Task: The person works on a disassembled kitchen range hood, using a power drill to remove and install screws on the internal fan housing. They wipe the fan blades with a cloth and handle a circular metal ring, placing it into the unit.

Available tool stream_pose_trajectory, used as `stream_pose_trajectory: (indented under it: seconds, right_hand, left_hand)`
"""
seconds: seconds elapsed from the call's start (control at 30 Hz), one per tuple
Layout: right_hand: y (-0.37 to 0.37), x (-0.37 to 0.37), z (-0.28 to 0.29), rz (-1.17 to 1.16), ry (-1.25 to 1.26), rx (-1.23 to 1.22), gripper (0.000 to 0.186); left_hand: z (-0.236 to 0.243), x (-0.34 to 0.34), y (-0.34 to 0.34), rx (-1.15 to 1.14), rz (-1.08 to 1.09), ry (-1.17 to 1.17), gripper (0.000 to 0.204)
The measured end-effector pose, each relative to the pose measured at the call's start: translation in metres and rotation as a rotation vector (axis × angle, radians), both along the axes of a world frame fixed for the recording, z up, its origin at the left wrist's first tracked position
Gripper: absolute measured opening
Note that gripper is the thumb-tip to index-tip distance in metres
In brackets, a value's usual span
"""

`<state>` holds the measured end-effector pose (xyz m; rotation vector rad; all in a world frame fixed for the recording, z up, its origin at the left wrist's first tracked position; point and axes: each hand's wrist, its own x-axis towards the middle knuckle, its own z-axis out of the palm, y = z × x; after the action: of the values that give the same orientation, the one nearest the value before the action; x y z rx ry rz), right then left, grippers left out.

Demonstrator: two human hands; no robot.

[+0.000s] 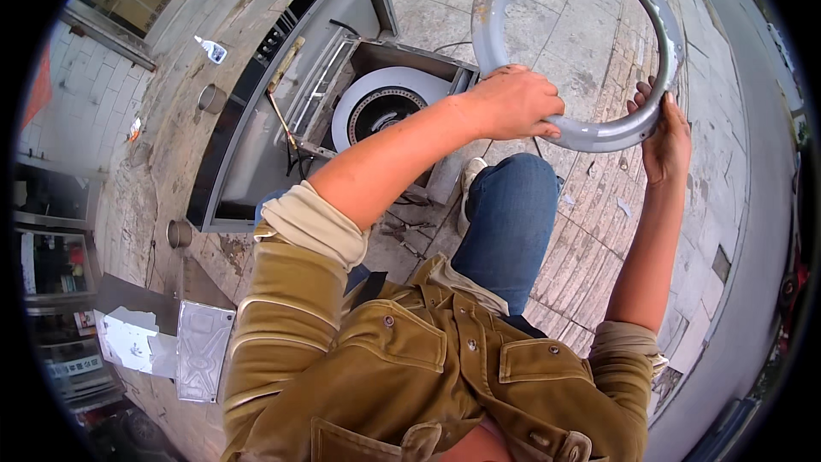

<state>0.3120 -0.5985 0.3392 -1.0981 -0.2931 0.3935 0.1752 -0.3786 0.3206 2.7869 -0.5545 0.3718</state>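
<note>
Both my hands hold up a large grey metal ring, tilted in front of me at the upper right, with wet-looking shiny spots on its surface. My left hand is closed on the lower left of its rim, thumb along the bottom edge. At the lower right of the ring, my right hand grips it with the fingers behind and the thumb at the outer edge. Left of my knee lies an opened metal appliance, like a range hood. Inside its box sits a round fan wheel within a pale ring, partly hidden by my left forearm.
Pliers lie on the paving beside my foot. Beyond the appliance are a white bottle and two metal cups, one nearer and one farther. A silvery metal panel lies at lower left. A road runs along the right.
</note>
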Motion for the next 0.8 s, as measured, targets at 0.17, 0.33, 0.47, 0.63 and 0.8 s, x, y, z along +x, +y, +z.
stream_pose_trajectory:
  seconds: [0.17,0.33,0.47,0.63,0.8]
  right_hand:
    - [0.131,-0.003,-0.019,-0.022,-0.243,-0.244,0.047]
    - [0.231,-0.023,-0.07,0.026,-0.162,-0.124,0.038]
    - [0.279,-0.039,-0.119,0.087,-0.109,-0.155,0.034]
    - [0.298,-0.032,-0.16,0.105,-0.018,-0.213,0.028]
    - [0.314,-0.031,-0.16,0.14,-0.057,-0.258,0.027]
  left_hand:
    - [-0.031,-0.07,0.11,-0.225,0.32,0.216,0.029]
    - [-0.12,-0.125,0.17,-0.604,0.544,0.514,0.029]
    - [-0.199,-0.141,0.201,-0.848,0.578,0.629,0.031]
    - [-0.264,-0.144,0.228,-0.704,0.582,0.703,0.03]
    - [-0.298,-0.137,0.235,-0.511,0.585,0.891,0.033]
